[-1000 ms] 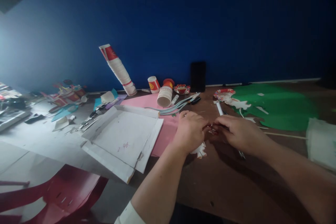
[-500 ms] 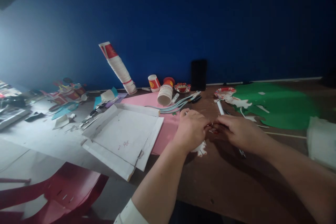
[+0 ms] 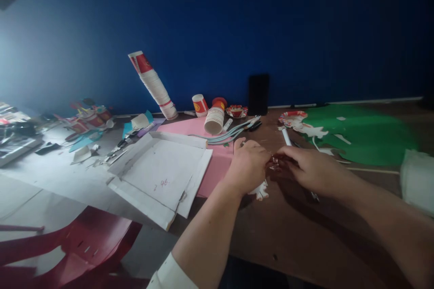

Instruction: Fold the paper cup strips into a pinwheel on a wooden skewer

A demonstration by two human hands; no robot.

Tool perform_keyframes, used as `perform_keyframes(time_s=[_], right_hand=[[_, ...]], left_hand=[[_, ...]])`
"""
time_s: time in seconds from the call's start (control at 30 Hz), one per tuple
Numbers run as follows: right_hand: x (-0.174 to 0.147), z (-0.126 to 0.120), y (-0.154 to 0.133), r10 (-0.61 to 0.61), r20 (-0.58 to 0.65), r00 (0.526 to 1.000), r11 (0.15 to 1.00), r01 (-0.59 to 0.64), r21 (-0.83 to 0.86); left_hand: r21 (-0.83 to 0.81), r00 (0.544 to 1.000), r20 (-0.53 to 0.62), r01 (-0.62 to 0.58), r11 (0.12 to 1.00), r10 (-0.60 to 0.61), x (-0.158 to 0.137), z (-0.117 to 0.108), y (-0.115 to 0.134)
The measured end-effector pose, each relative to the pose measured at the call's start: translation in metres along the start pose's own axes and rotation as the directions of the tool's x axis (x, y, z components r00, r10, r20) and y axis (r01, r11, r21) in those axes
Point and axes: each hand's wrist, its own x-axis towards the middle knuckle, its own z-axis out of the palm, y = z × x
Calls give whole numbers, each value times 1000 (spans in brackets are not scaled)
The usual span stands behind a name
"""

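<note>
My left hand (image 3: 249, 162) is closed, its fingers bent round a cut-up paper cup (image 3: 260, 191) whose white jagged strips stick out below the palm. My right hand (image 3: 307, 162) comes in from the right, its thumb and fingers pinched at small red-and-white bits by the left fingertips. Most of the cup piece is hidden by my fingers. Just beyond the right hand lies a white stick-like tube or pen (image 3: 285, 137). A cut cup with curled strips (image 3: 298, 122) rests farther back, and a dark slim tool partly shows under my right wrist.
Left of my hands is a shallow white cardboard box lid (image 3: 159, 178) on pink paper (image 3: 213, 169). Behind stand a tall leaning stack of paper cups (image 3: 156, 86), more cups (image 3: 214, 122), grey cables (image 3: 230, 135) and a black phone (image 3: 258, 95). Green paper (image 3: 369, 137) lies right; a red chair (image 3: 91, 244) stands lower left.
My fingers have shifted slightly on the cup piece, and a little more of its white shows between them. The whole view has moved slightly; other things stay in place.
</note>
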Motion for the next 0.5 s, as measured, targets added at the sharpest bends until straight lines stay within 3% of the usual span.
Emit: perform_keyframes(time_s=[0.2,0.5], right_hand=[[-2,-2,-3,-93,-77,993,996,92,-18],[-3,-3,-6,-86,-103,991,996,85,-12]], left_hand=[[8,1000,-11,-2,1000,2,0,0,0],[-30,999,-22,33,999,-34,1,-1,-1]])
